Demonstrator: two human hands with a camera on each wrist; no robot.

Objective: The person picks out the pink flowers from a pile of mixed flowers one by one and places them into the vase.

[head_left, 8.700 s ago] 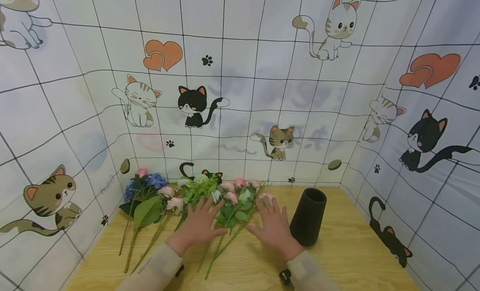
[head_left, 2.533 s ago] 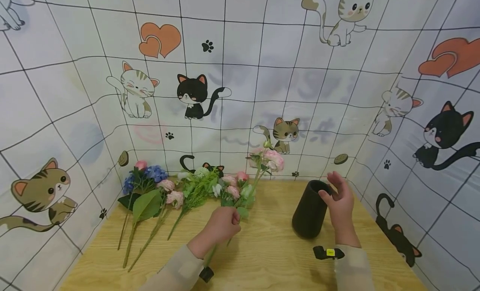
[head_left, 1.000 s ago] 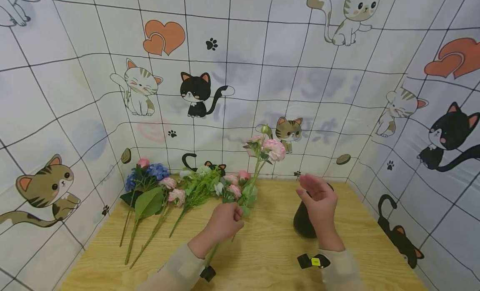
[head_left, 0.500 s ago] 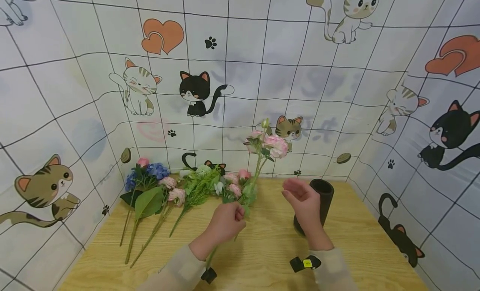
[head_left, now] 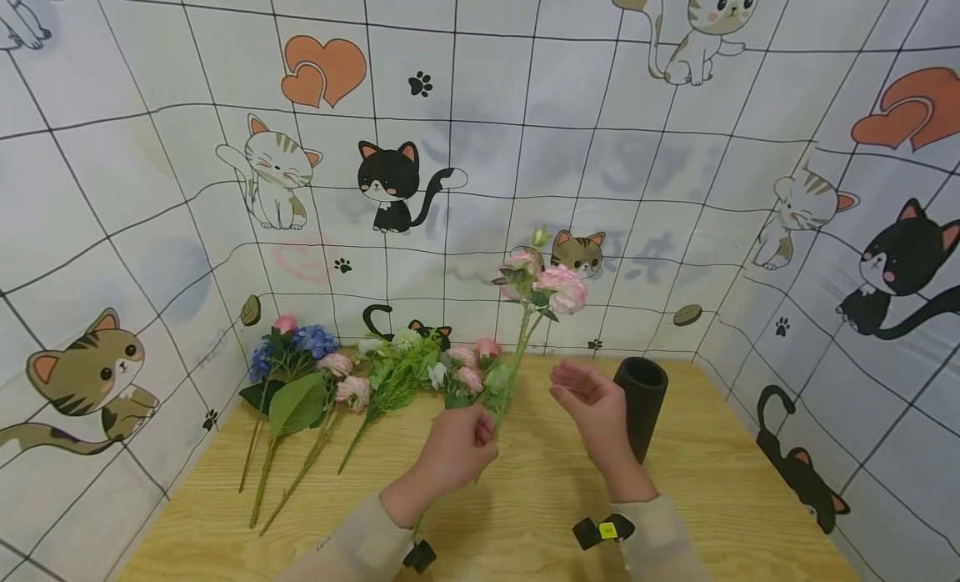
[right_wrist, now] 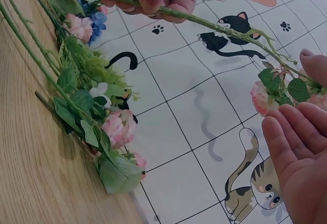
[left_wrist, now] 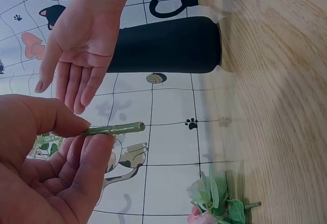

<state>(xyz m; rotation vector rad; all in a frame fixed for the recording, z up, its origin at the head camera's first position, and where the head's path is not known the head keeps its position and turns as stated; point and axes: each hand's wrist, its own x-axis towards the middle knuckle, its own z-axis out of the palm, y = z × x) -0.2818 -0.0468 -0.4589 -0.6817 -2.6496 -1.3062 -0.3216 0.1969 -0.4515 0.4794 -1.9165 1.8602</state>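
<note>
A pink flower (head_left: 564, 290) is pinched by the left hand (head_left: 453, 453), the right hand (head_left: 596, 419) held open left of the vase (head_left: 648, 403).

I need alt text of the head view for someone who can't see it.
A left hand pinches a pink flower by its stem, blooms up. The empty right hand partly hides a standing black vase. More flowers lie on the left of the wooden table, before a cat-print backdrop.
</note>
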